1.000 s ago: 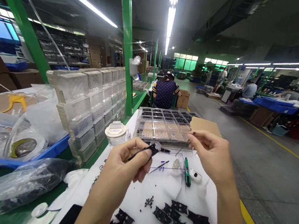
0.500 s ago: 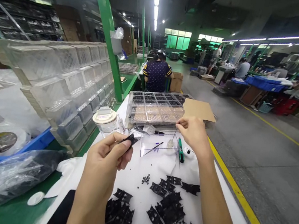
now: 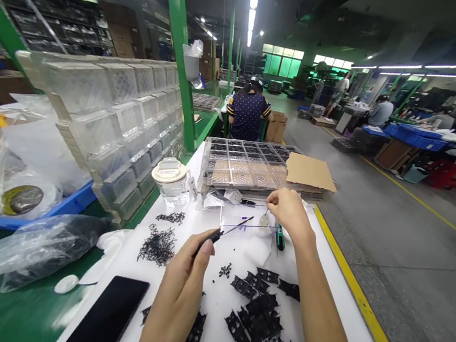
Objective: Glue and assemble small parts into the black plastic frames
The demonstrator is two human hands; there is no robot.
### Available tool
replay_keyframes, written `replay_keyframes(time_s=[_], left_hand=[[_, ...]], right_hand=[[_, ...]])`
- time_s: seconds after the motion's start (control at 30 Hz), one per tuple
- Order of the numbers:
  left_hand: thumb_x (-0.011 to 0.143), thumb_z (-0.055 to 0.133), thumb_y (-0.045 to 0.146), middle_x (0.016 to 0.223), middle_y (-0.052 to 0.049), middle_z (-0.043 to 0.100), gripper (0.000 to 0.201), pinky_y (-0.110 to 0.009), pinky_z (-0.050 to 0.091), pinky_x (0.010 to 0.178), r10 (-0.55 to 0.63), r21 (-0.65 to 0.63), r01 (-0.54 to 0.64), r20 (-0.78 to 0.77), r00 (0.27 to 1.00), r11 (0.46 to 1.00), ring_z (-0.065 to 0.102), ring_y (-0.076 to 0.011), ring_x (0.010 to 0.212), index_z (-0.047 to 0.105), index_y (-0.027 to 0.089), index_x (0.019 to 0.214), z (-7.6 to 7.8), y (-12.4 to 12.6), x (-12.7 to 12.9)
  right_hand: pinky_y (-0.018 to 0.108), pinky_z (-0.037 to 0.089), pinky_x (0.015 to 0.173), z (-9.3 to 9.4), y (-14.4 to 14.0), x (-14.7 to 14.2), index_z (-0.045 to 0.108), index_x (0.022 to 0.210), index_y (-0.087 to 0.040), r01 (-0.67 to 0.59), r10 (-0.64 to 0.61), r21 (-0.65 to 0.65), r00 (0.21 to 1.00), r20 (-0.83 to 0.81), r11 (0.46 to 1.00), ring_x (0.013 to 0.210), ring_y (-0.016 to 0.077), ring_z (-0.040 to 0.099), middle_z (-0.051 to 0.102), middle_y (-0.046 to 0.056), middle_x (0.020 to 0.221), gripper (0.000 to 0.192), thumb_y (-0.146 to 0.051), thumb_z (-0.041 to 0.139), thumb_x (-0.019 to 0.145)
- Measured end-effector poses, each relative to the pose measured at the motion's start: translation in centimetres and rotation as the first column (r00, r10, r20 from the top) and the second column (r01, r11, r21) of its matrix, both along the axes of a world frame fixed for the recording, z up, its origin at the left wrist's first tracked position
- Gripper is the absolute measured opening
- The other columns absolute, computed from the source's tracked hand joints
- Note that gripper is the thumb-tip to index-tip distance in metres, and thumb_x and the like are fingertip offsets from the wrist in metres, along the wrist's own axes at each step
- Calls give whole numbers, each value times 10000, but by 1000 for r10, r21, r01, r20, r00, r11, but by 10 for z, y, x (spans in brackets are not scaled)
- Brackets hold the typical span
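My left hand (image 3: pixel 181 284) is closed round a small black plastic part (image 3: pixel 211 237), held above the white worktop (image 3: pixel 211 311). My right hand (image 3: pixel 290 213) pinches a thin dark stick (image 3: pixel 266 211) upright, its lower end at a small cloudy clear blob or pot (image 3: pixel 264 220). A slim black pointed tool (image 3: pixel 241 224) lies just beyond my left hand. Beside the right wrist is a green-and-black cutter knife (image 3: pixel 280 238). Nearer me, flat black parts (image 3: pixel 261 319) lie in a heap, with several tiny black pieces (image 3: pixel 225 270) to their left.
A pile of thin black clips (image 3: pixel 158 245) and a black phone (image 3: pixel 106 315) are on the left. Behind stand a lidded clear jar (image 3: pixel 171 182) and a compartment tray (image 3: pixel 250 166) with cardboard (image 3: pixel 311 172). Clear bins (image 3: pixel 122 104) flank the left; a person (image 3: pixel 249 110) sits ahead.
My left hand has moved down and right in view with the black part. The clips and phone now show. My right hand keeps its pinch on the stick, slightly lower in view.
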State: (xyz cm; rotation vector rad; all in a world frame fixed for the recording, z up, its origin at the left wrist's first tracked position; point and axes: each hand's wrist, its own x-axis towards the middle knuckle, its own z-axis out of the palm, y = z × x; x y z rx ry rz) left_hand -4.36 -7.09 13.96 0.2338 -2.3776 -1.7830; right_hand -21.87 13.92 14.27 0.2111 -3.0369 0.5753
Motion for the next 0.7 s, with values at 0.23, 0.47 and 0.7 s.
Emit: replay_keyframes(time_s=[0.23, 0.47, 0.7], left_hand=[[995, 571, 479, 1202, -56, 715, 387, -308, 572, 746, 65, -194, -101, -184, 981, 976, 688, -243, 1032, 704, 313, 1318, 0, -4, 30], [885, 698, 556, 1313, -112, 746, 482, -520, 528, 1110, 483, -125, -520, -238, 842, 845, 693, -338, 1227, 720, 235, 1243, -10, -75, 81], [848, 719, 494, 1144, -97, 806, 413, -479, 593, 992, 429, -327, -493, -250, 868, 806, 755, -328, 1050, 751, 211, 1147, 1, -79, 97]], right_hand=[[460, 574, 955, 8, 0, 16, 683, 1165, -149, -63, 63, 2, 993, -96, 998, 1061, 231, 685, 697, 87, 1177, 262, -345, 693, 991], [506, 476, 1072, 82, 21, 89, 699, 1241, -203, -95, -19, -177, 835, -550, 980, 1276, 355, 573, 628, 138, 1345, 350, -362, 721, 929], [486, 515, 1054, 82, 27, 184, 724, 1116, -237, -348, 28, -264, 649, -760, 900, 1176, 306, 649, 695, 96, 1212, 180, -275, 698, 942]])
